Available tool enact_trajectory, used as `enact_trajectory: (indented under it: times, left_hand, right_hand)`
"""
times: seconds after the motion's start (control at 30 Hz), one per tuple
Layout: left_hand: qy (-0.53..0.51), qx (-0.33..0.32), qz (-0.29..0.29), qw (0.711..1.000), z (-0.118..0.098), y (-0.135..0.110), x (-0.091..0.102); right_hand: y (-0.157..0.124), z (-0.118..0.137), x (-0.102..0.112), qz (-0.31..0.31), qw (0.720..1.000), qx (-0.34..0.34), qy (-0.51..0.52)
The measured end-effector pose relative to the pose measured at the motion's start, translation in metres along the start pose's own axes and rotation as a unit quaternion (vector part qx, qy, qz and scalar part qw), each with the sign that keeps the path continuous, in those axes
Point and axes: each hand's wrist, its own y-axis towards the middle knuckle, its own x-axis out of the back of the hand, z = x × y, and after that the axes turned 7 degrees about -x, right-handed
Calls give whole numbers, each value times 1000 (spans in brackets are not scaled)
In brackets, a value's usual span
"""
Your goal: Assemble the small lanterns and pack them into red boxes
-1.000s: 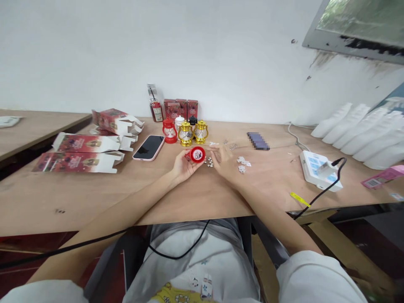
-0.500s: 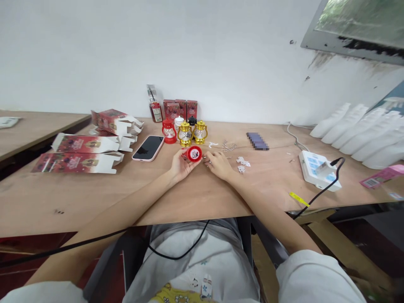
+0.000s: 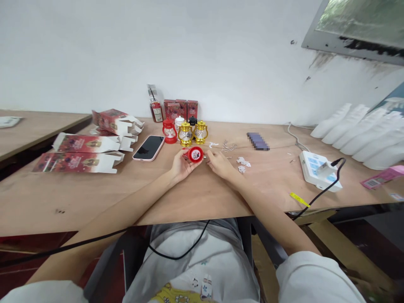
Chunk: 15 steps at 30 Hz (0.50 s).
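My left hand (image 3: 181, 166) is closed around a small red lantern (image 3: 195, 154) lying on its side, its round base with a black-and-white centre facing me. My right hand (image 3: 221, 164) rests palm down on the wooden table (image 3: 202, 193) just right of the lantern. Its fingertips are pinched on a tiny object I cannot make out, next to the lantern's base. Small silvery button-like pieces lie under that hand.
Behind stand a red lantern (image 3: 169, 131) and two gold lanterns (image 3: 192, 133), with red boxes (image 3: 180, 108) at the wall. A phone (image 3: 148, 147) and flat red cartons (image 3: 82, 153) lie left. White paper bits (image 3: 243, 163), wire pieces (image 3: 229, 146), a power strip (image 3: 318, 169) and white bags (image 3: 362, 132) lie right.
My right hand turned palm down and moved left to the lantern's base, covering the small silvery pieces. The left hand tilted the lantern slightly.
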Motion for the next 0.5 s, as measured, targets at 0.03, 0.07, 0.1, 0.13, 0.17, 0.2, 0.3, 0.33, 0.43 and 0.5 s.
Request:
enact_trajectory:
  times: [0.03,0.07,0.1,0.13,0.17,0.2,0.3,0.33,0.43,0.5]
  left_hand:
    - [1,1,2,1000,0,0,0]
    - [1,2,3,1000,0,0,-1]
    - [1,3,4,1000,-1,0,-1]
    - [0,5,4,1000,-1,0,-1]
    - [0,8,4,1000,-1,0,-1]
    - [1,11,3,1000,-1,0,-1]
    - [2,17,0,1000,-1,1,0]
    - [1,16,-2,1000,-1,1,1]
    - [-4,15,-3,1000,-1,1,1]
    - [-10,15,-1,1000,-1,1,0]
  right_hand:
    - [0,1,0,1,1000,0,-8]
    - [-1,2,1,3,1000,-2,-16]
    - [-1,3,1,7,1000,-5,-25]
    - [-2,4,1,11,999,-9,-32]
    - [-2,5,1,16,999,-12,-37]
    - [-2,5,0,18,999,-14,-37]
    - [-2,4,-1,2,1000,-15,-2]
    - [-1,3,-2,-14,999,-11,26]
    - [-1,0,-1,-90,985,-15,148]
    - [-2,-1,2,-152,963,-35,219]
